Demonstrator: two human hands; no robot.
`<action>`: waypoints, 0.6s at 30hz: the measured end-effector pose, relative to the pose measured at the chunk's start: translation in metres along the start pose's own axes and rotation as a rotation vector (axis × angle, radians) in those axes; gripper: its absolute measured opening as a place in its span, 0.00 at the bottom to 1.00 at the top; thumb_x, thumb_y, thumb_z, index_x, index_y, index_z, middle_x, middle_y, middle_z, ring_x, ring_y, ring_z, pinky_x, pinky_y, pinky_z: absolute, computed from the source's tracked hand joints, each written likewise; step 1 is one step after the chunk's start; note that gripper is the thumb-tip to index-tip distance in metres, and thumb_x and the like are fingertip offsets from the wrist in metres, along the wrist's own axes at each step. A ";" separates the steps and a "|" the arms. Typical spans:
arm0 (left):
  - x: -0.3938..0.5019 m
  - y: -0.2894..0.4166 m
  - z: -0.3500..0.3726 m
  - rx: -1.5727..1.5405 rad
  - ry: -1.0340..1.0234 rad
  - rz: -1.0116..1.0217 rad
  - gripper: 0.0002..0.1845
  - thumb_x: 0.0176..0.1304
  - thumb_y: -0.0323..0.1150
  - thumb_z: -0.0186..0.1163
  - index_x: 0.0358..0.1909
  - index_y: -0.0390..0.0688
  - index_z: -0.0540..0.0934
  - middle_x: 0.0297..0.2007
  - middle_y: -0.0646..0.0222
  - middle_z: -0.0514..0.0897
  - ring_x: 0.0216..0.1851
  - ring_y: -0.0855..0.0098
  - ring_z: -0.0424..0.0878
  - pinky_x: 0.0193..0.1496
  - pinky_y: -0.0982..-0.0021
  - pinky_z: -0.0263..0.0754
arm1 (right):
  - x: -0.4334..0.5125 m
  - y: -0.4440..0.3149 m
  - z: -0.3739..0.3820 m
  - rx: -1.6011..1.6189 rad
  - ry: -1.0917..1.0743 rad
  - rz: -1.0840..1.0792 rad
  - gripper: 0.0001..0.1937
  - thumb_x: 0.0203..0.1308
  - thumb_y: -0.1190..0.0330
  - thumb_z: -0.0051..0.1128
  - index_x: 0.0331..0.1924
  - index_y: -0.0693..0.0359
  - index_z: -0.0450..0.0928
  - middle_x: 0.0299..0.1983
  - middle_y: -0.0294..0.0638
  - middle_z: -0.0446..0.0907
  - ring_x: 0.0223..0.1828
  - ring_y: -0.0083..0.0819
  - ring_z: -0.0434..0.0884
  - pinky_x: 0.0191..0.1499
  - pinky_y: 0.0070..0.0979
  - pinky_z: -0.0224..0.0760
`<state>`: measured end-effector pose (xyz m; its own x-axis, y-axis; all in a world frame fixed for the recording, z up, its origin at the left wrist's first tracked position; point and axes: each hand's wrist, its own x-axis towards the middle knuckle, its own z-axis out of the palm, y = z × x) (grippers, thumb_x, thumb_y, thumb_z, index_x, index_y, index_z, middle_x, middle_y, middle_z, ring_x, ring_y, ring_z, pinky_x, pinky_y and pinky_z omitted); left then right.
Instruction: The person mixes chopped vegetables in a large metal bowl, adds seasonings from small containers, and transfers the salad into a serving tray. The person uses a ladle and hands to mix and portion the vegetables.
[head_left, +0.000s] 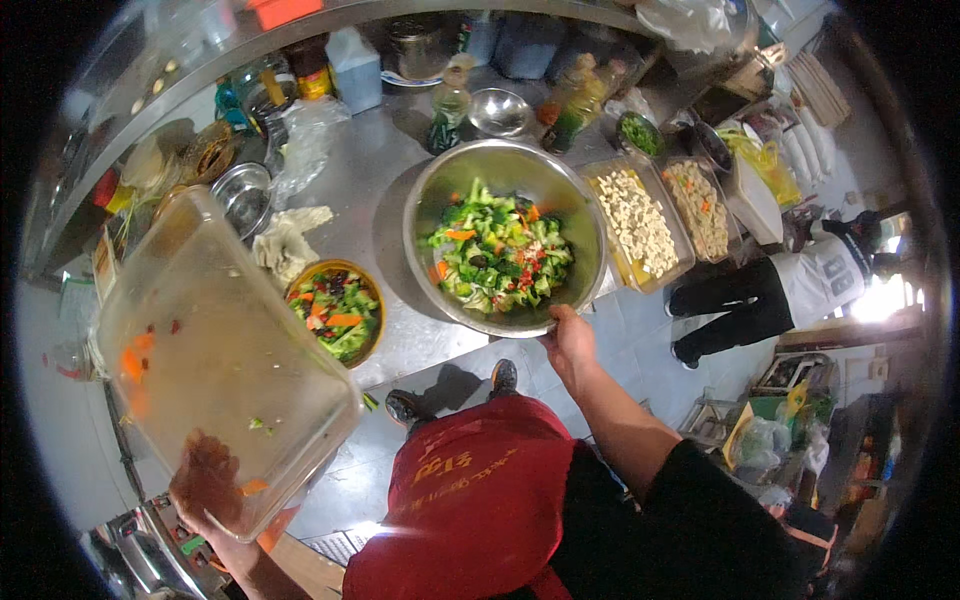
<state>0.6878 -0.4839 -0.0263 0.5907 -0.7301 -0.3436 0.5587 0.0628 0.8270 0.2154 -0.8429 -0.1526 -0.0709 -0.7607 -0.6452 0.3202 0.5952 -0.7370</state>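
Observation:
My left hand (201, 484) holds a large clear plastic food container (247, 352) from beneath. The hand shows through its wall. A few carrot pieces (135, 364) and green scraps cling inside this tilted container. With my right hand (571, 345) I grip the near rim of a big stainless steel mixing bowl (559, 184). Inside the bowl lies chopped broccoli (480, 262) with carrot slices, dark pieces and chopped red bits. Between container and bowl, a smaller yellow-brown bowl (381, 315) holds broccoli, carrot and dark pieces on the steel worktop (360, 180).
Right of the mixing bowl stand a container of pale diced food (679, 259) and a second food container (731, 217). Bottles (450, 101), a small steel bowl (499, 112) and a crumpled cloth (285, 240) occupy the worktop. Another person (750, 292) stands at the right.

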 end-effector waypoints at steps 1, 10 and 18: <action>0.004 -0.004 0.021 0.082 -0.071 0.035 0.26 0.66 0.40 0.59 0.60 0.32 0.72 0.41 0.65 0.77 0.43 0.69 0.75 0.42 0.64 0.72 | -0.002 -0.015 -0.017 -0.030 -0.021 -0.009 0.19 0.67 0.62 0.55 0.54 0.69 0.75 0.48 0.48 0.80 0.46 0.43 0.80 0.57 0.46 0.77; -0.010 -0.163 0.174 0.088 -0.129 -0.053 0.34 0.68 0.51 0.58 0.65 0.34 0.71 0.55 0.52 0.81 0.53 0.55 0.82 0.56 0.52 0.79 | 0.034 -0.224 -0.166 0.002 -0.349 -0.203 0.15 0.63 0.72 0.53 0.51 0.72 0.75 0.47 0.47 0.81 0.47 0.40 0.81 0.54 0.39 0.74; 0.093 -0.323 0.299 -0.081 -0.300 -0.463 0.24 0.69 0.41 0.62 0.60 0.36 0.74 0.53 0.51 0.82 0.55 0.51 0.80 0.62 0.49 0.75 | 0.022 -0.304 -0.194 -0.283 -0.095 -0.432 0.09 0.60 0.74 0.56 0.41 0.71 0.80 0.35 0.41 0.83 0.33 0.31 0.82 0.39 0.28 0.76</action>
<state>0.3888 -0.7755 -0.1924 0.0878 -0.8549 -0.5113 0.7705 -0.2670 0.5788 -0.0669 -0.9903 0.0175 -0.0496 -0.9646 -0.2589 0.0121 0.2586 -0.9659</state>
